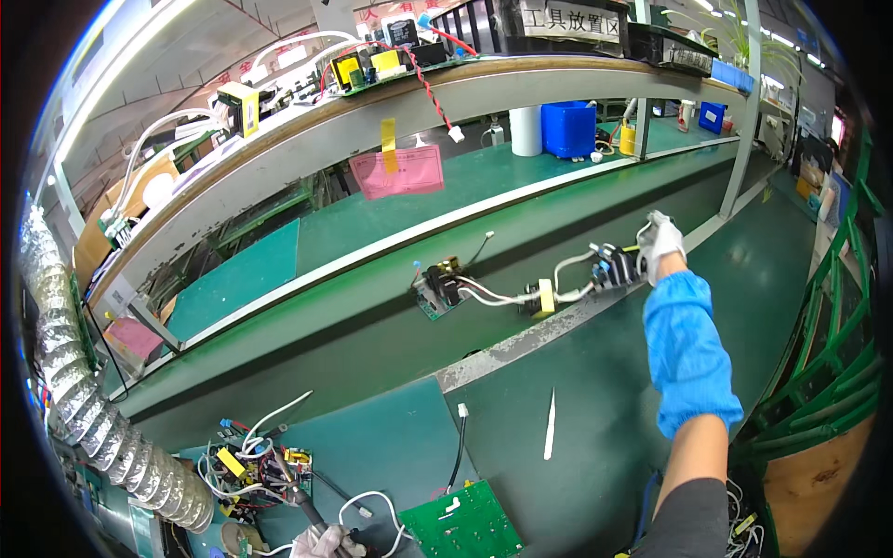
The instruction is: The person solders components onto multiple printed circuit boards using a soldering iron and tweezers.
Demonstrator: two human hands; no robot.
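Note:
My right hand [662,244], in a white glove below a blue sleeve, reaches to the far right. Its fingers are closed at the end of a circuit board assembly [614,266] with black cylindrical parts. White wires join that assembly to a yellow-and-black transformer [539,298] and a smaller board [437,286]. At the bottom edge my left hand [321,542], gloved and partly cut off, is closed around a dark rod-shaped tool [302,500]. The tool leans toward a wired board [240,470] with yellow parts. A green circuit board [462,523] lies to the right of that hand.
A silver flexible duct [84,381] hangs at the left. A raised shelf [521,79] carries black bins and boards, and a pink paper [400,172] hangs from it. A white pointed strip [550,426] lies on the bench. A blue container [568,130] stands at the back.

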